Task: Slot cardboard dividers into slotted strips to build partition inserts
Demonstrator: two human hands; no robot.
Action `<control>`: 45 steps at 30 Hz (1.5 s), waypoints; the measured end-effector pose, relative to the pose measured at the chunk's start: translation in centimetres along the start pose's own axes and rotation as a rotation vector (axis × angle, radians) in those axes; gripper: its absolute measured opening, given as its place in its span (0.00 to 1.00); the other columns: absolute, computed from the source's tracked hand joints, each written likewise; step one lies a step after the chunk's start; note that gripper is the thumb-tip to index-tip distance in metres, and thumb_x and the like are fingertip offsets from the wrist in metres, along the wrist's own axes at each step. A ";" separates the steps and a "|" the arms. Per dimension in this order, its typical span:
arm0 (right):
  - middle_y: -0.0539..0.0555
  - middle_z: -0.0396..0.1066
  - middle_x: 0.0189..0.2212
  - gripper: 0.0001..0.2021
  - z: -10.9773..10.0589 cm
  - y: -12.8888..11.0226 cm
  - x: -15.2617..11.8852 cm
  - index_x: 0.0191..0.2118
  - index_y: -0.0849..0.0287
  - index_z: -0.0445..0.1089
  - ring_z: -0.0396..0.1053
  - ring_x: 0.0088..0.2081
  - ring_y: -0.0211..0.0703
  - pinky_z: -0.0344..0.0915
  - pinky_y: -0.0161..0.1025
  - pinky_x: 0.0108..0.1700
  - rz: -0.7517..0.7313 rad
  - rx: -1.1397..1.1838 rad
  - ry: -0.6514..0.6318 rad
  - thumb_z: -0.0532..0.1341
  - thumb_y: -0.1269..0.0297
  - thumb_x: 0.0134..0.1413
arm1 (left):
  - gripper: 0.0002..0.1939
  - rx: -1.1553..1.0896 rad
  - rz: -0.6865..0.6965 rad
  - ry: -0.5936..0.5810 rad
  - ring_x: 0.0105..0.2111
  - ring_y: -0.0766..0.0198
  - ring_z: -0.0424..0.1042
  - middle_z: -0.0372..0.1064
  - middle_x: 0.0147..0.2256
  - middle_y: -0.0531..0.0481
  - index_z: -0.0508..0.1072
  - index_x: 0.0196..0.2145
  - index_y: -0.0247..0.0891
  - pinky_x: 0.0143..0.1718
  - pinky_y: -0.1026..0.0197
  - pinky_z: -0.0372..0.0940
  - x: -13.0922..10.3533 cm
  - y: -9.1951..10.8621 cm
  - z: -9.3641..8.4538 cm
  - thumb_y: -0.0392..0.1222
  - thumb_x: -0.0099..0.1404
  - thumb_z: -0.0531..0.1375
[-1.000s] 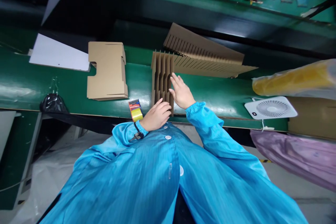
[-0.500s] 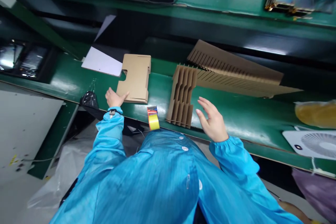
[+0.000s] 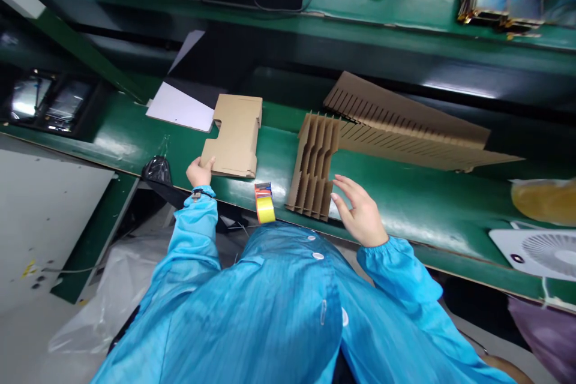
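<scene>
My left hand [image 3: 199, 173] grips the lower left corner of a flat stack of brown cardboard [image 3: 236, 138], notched on its left side, with the thumb on top. To the right stands a slotted cardboard divider [image 3: 314, 162], its several strips side by side with curved cut-outs. My right hand [image 3: 359, 210] is beside the divider's right edge, fingers apart and holding nothing; whether a fingertip touches the cardboard I cannot tell. A tape dispenser with a yellow roll [image 3: 265, 207] lies between the two cardboard pieces, at the bench's front edge.
Long slotted cardboard strips [image 3: 414, 132] lie at the back right of the green bench [image 3: 387, 183]. A white fan [image 3: 540, 249] and a yellowish bag [image 3: 544, 201] are at the right. White sheets [image 3: 180, 108] and a black bundle [image 3: 156, 170] lie left. A shelf [image 3: 342, 18] crosses above.
My left hand has closed on the corner of the cardboard stack, which it was only beside before. My right hand has moved left and slightly down, closer to the divider.
</scene>
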State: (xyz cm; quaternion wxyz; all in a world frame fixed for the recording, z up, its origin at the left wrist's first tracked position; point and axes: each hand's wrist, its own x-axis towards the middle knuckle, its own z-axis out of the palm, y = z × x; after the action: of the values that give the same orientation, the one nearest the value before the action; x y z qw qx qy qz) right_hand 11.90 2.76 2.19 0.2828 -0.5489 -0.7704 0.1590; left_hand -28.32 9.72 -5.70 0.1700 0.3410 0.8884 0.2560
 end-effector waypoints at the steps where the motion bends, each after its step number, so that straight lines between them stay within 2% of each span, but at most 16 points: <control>1: 0.63 0.72 0.50 0.16 0.0 0.0 0.0 0.49 0.59 0.71 0.70 0.52 0.52 0.67 0.54 0.54 -0.003 0.000 0.002 0.54 0.57 0.62 | 0.21 -0.011 -0.004 0.011 0.45 0.51 0.73 0.75 0.42 0.38 0.74 0.43 0.29 0.50 0.55 0.66 0.0 -0.1 0.0 0.46 0.56 0.64; 8: 0.62 0.72 0.50 0.16 -0.3 0.0 -0.4 0.48 0.58 0.71 0.70 0.51 0.52 0.68 0.55 0.53 0.002 0.005 0.006 0.54 0.58 0.61 | 0.19 -0.107 -0.030 0.121 0.46 0.53 0.73 0.72 0.45 0.35 0.72 0.42 0.27 0.51 0.56 0.66 0.3 -0.3 -1.0 0.42 0.55 0.66; 12: 0.60 0.74 0.47 0.13 -1.1 -1.1 -0.3 0.47 0.56 0.72 0.72 0.50 0.50 0.69 0.52 0.52 -0.006 0.050 0.044 0.55 0.60 0.61 | 0.19 -0.421 0.008 0.177 0.39 0.59 0.75 0.73 0.41 0.38 0.67 0.46 0.25 0.41 0.60 0.71 -1.4 1.7 -3.3 0.38 0.59 0.61; 14: 0.59 0.75 0.46 0.13 -1.3 -2.6 0.2 0.48 0.56 0.71 0.72 0.49 0.49 0.70 0.51 0.52 -0.042 0.094 0.053 0.56 0.61 0.60 | 0.18 -0.577 0.145 0.155 0.36 0.61 0.76 0.73 0.38 0.42 0.67 0.48 0.28 0.37 0.60 0.72 -3.5 3.5 -4.7 0.39 0.62 0.59; 16: 0.60 0.73 0.49 0.19 -1.0 -4.7 0.9 0.55 0.56 0.67 0.70 0.52 0.50 0.68 0.51 0.54 -0.123 0.141 0.017 0.58 0.60 0.59 | 0.18 -0.573 0.362 0.144 0.37 0.61 0.76 0.74 0.40 0.44 0.67 0.50 0.31 0.39 0.60 0.72 -6.5 5.8 -5.8 0.42 0.64 0.58; 18: 0.65 0.64 0.58 0.32 -0.3 -6.9 1.8 0.64 0.60 0.55 0.61 0.60 0.54 0.63 0.54 0.59 -0.230 0.168 -0.066 0.60 0.56 0.56 | 0.18 -0.477 0.550 0.213 0.42 0.60 0.75 0.72 0.46 0.42 0.68 0.51 0.33 0.45 0.60 0.70 -10.1 8.2 -6.3 0.44 0.66 0.57; 20: 0.69 0.49 0.65 0.45 0.7 -8.8 2.8 0.68 0.67 0.40 0.47 0.66 0.57 0.57 0.57 0.62 -0.294 0.155 -0.125 0.61 0.50 0.53 | 0.19 -0.402 0.678 0.282 0.46 0.59 0.74 0.70 0.51 0.40 0.67 0.55 0.35 0.49 0.60 0.69 -13.8 10.2 -6.4 0.45 0.69 0.54; 22: 0.72 0.42 0.67 0.50 1.5 -9.9 3.6 0.68 0.72 0.33 0.40 0.68 0.59 0.55 0.58 0.63 -0.270 0.095 -0.086 0.59 0.47 0.53 | 0.21 -0.402 0.826 0.269 0.48 0.58 0.73 0.67 0.55 0.41 0.63 0.59 0.37 0.50 0.61 0.68 -17.3 11.8 -6.0 0.43 0.71 0.52; 24: 0.72 0.46 0.66 0.43 1.6 -10.0 3.9 0.68 0.71 0.35 0.43 0.67 0.58 0.55 0.58 0.63 -0.179 -0.001 0.028 0.54 0.51 0.58 | 0.24 -0.445 1.014 0.169 0.50 0.59 0.72 0.63 0.58 0.43 0.56 0.64 0.41 0.52 0.63 0.67 -20.0 13.1 -5.6 0.39 0.72 0.50; 26: 0.69 0.56 0.62 0.32 0.9 -9.5 3.8 0.67 0.68 0.44 0.53 0.64 0.56 0.58 0.57 0.61 -0.080 -0.097 0.145 0.48 0.57 0.62 | 0.28 -0.488 1.198 0.034 0.55 0.60 0.67 0.57 0.62 0.45 0.48 0.67 0.42 0.55 0.65 0.65 -21.9 14.2 -5.3 0.36 0.72 0.49; 29: 0.65 0.70 0.51 0.23 -1.3 -7.8 2.7 0.59 0.63 0.61 0.69 0.53 0.54 0.69 0.52 0.53 -0.004 -0.171 0.272 0.44 0.62 0.64 | 0.33 -0.566 1.482 -0.142 0.61 0.58 0.58 0.50 0.65 0.41 0.39 0.68 0.38 0.57 0.61 0.64 -22.8 15.2 -4.7 0.38 0.71 0.51; 32: 0.63 0.76 0.35 0.17 -4.0 -5.9 1.0 0.44 0.62 0.72 0.76 0.39 0.53 0.74 0.49 0.42 0.067 -0.256 0.463 0.49 0.60 0.63 | 0.32 -0.625 1.660 -0.271 0.62 0.56 0.58 0.55 0.62 0.37 0.42 0.67 0.36 0.57 0.53 0.66 -22.1 14.8 -3.1 0.40 0.70 0.52; 35: 0.61 0.75 0.26 0.14 -5.9 -4.5 -0.4 0.32 0.60 0.72 0.76 0.32 0.54 0.74 0.49 0.37 0.174 -0.331 0.644 0.55 0.57 0.60 | 0.20 -0.504 1.583 -0.351 0.59 0.56 0.63 0.66 0.55 0.37 0.59 0.59 0.34 0.56 0.49 0.66 -21.3 12.8 -0.3 0.36 0.70 0.52; 37: 0.61 0.75 0.26 0.15 -6.2 -3.9 -0.8 0.29 0.59 0.72 0.76 0.31 0.54 0.74 0.50 0.36 0.213 -0.327 0.664 0.56 0.56 0.60 | 0.16 -0.344 1.547 -0.437 0.58 0.52 0.63 0.68 0.52 0.36 0.66 0.52 0.32 0.57 0.45 0.63 -21.2 11.3 1.8 0.38 0.69 0.54; 40: 0.62 0.74 0.25 0.16 -5.7 -3.7 -0.8 0.27 0.59 0.70 0.75 0.29 0.53 0.74 0.50 0.34 0.196 -0.321 0.641 0.54 0.55 0.61 | 0.16 -0.155 1.575 -0.559 0.59 0.47 0.60 0.66 0.54 0.35 0.70 0.49 0.30 0.60 0.38 0.57 -21.4 9.6 4.1 0.42 0.67 0.57; 45: 0.61 0.73 0.23 0.18 -5.1 -3.9 -0.7 0.25 0.58 0.69 0.74 0.29 0.53 0.73 0.50 0.34 0.179 -0.350 0.606 0.53 0.55 0.61 | 0.15 -0.095 1.594 -0.561 0.60 0.48 0.60 0.66 0.54 0.36 0.72 0.48 0.30 0.61 0.37 0.54 -21.7 8.8 5.0 0.41 0.67 0.57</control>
State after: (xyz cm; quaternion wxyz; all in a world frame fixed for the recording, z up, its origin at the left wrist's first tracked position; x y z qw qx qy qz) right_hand 12.25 0.39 8.15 0.3849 -0.6766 -0.6160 -0.1212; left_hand -5.93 1.96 -1.92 0.1671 0.9090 0.2953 0.2421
